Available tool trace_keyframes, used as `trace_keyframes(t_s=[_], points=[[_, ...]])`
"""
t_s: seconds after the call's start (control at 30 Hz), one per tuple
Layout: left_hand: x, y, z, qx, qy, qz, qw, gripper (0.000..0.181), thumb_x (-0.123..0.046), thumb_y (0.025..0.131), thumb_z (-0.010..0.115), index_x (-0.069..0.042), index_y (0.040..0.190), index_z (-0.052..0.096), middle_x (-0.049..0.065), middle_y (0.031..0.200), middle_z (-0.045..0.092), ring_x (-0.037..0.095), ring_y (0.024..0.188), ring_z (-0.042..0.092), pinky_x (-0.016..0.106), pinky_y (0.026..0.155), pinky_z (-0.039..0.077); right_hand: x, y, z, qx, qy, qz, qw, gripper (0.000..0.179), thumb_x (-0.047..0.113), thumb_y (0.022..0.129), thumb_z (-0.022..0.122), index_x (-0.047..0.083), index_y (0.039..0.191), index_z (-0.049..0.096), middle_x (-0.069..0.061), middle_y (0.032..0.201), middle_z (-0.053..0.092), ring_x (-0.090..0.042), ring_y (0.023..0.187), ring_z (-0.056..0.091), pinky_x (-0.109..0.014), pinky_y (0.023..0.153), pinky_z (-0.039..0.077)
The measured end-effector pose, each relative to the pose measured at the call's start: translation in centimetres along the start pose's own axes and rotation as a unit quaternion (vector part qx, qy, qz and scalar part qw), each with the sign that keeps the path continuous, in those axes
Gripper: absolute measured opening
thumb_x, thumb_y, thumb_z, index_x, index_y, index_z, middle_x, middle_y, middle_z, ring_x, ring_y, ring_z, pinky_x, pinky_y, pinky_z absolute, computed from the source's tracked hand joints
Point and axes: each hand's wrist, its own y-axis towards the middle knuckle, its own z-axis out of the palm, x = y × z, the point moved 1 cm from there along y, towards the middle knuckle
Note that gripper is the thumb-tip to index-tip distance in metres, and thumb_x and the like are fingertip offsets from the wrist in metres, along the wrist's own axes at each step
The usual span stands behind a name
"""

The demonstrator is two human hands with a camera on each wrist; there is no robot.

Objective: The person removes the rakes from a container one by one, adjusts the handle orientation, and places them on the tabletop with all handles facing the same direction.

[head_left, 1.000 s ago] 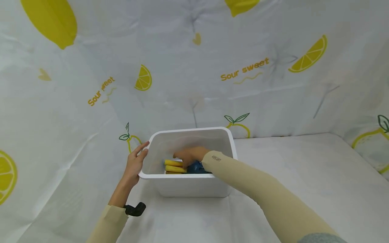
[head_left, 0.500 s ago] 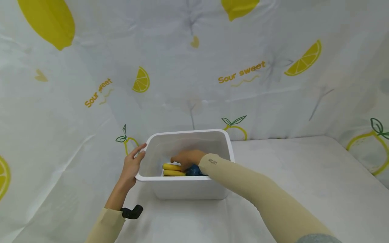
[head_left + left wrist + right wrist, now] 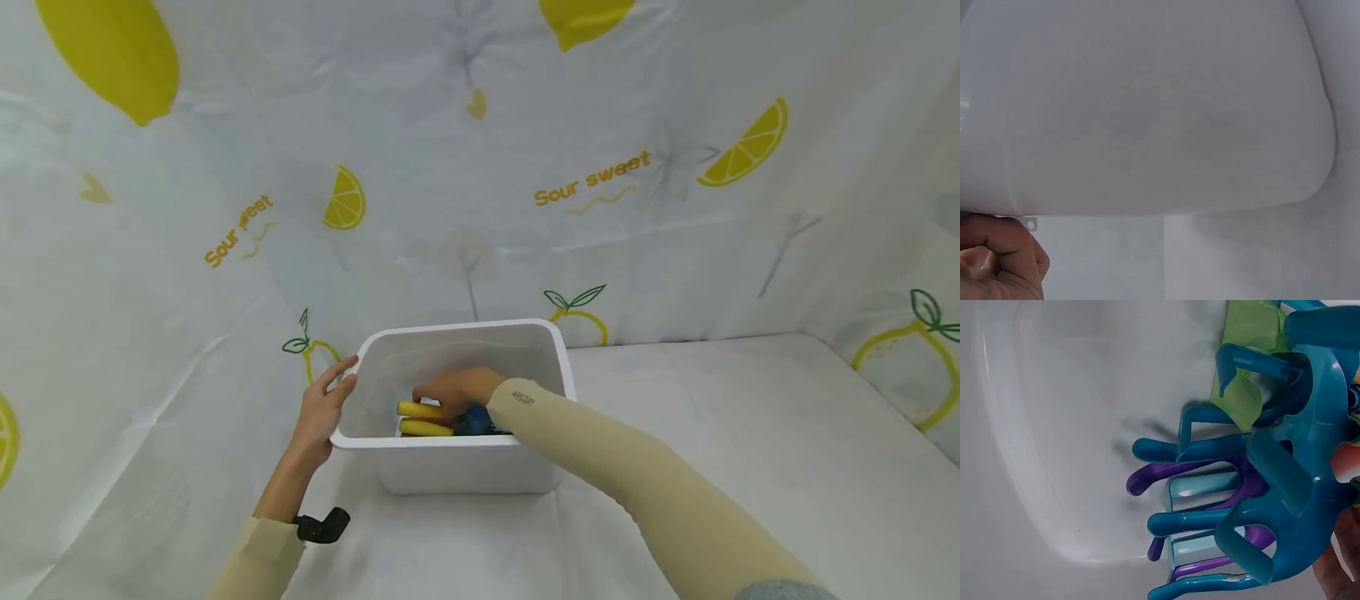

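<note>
A deep white plastic bin (image 3: 465,462) stands on the cloth-covered surface. My left hand (image 3: 321,408) grips its left rim; in the left wrist view its bent fingers (image 3: 1013,244) are at the bin's edge. Inside the bin, my right hand (image 3: 461,390) curls over a yellow handle (image 3: 420,410) of a toy rake. A second yellow handle (image 3: 426,427) lies nearer the front wall. In the right wrist view, blue rake heads (image 3: 1316,450) lie beside my fingers (image 3: 1338,569), with purple tines (image 3: 1154,475) and light blue ones under them. My fingertips are mostly hidden.
A light green plastic piece (image 3: 1250,331) lies with the rakes in the bin. White cloth with lemon prints (image 3: 420,167) hangs behind the bin and covers the surface (image 3: 690,408). A black strap device (image 3: 322,527) is on my left wrist.
The view has shifted slightly, so the bin sits a little further left and lower. The upper yellow handle stands slightly further from the one below it. Both hands stay at their places.
</note>
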Motion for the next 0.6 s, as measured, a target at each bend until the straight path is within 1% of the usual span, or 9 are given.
trace_keyframes(t_s=[0.17,0.2,0.27,0.33,0.4,0.5,0.6], points=[[0.0,0.0,0.1,0.002,-0.014,-0.002,0.9999,0.048,-0.031,0.111,0.047,-0.023,0.158,0.043,0.018,0.153,0.052,0.016,0.116,0.066,0.035,0.090,0.059,0.0,-0.1,-0.3,-0.010,-0.001,-0.009,0.9999,0.046,0.030,0.100,0.067,0.027,0.143,0.051,0.001,0.101,0.063,-0.016,0.083,0.057,-0.024,0.071,0.047],[0.0,0.0,0.1,0.002,-0.016,-0.003,0.9999,0.049,-0.032,0.111,0.048,-0.023,0.158,0.043,0.018,0.154,0.051,0.015,0.116,0.066,0.034,0.090,0.059,0.1,-0.2,-0.4,-0.015,0.001,-0.009,0.9999,0.045,0.029,0.101,0.066,0.027,0.143,0.051,0.001,0.102,0.063,-0.016,0.084,0.057,-0.024,0.072,0.047],[0.0,0.0,0.1,0.003,-0.020,-0.004,0.9998,0.049,-0.032,0.110,0.049,-0.023,0.158,0.042,0.017,0.154,0.051,0.014,0.116,0.066,0.033,0.090,0.059,0.2,-0.3,-0.5,-0.025,0.005,-0.001,0.9997,0.044,0.026,0.101,0.066,0.028,0.143,0.052,0.001,0.106,0.064,-0.016,0.086,0.057,-0.025,0.074,0.048],[0.0,-0.1,0.1,0.002,-0.023,-0.004,0.9997,0.050,-0.032,0.110,0.050,-0.022,0.158,0.043,0.017,0.154,0.051,0.013,0.114,0.066,0.032,0.089,0.059,0.3,-0.5,-0.7,-0.034,0.007,0.001,0.9994,0.046,0.019,0.101,0.065,0.027,0.144,0.052,0.001,0.111,0.064,-0.017,0.088,0.057,-0.026,0.077,0.049],[-0.1,-0.1,0.1,-0.001,-0.023,-0.003,0.9997,0.049,-0.032,0.110,0.050,-0.022,0.158,0.043,0.018,0.154,0.051,0.012,0.113,0.067,0.031,0.088,0.060,0.3,-0.6,-0.9,-0.039,0.008,0.002,0.9992,0.054,0.009,0.098,0.066,0.028,0.146,0.051,0.002,0.115,0.064,-0.018,0.090,0.056,-0.027,0.078,0.049],[-0.1,-0.3,0.2,-0.002,-0.025,-0.001,0.9997,0.050,-0.031,0.110,0.049,-0.021,0.158,0.042,0.019,0.154,0.050,0.013,0.114,0.067,0.031,0.087,0.059,0.4,-0.6,-1.2,-0.047,-0.005,-0.006,0.9989,0.058,0.005,0.096,0.064,0.028,0.148,0.050,0.001,0.113,0.065,-0.017,0.087,0.055,-0.026,0.076,0.048],[-0.2,-0.4,0.2,0.001,-0.023,0.001,0.9997,0.051,-0.032,0.110,0.049,-0.020,0.159,0.041,0.019,0.155,0.048,0.013,0.115,0.065,0.030,0.087,0.059,0.4,-0.4,-1.4,-0.062,-0.027,-0.019,0.9975,0.059,0.005,0.096,0.062,0.028,0.148,0.049,0.000,0.108,0.066,-0.017,0.083,0.054,-0.025,0.073,0.046]])
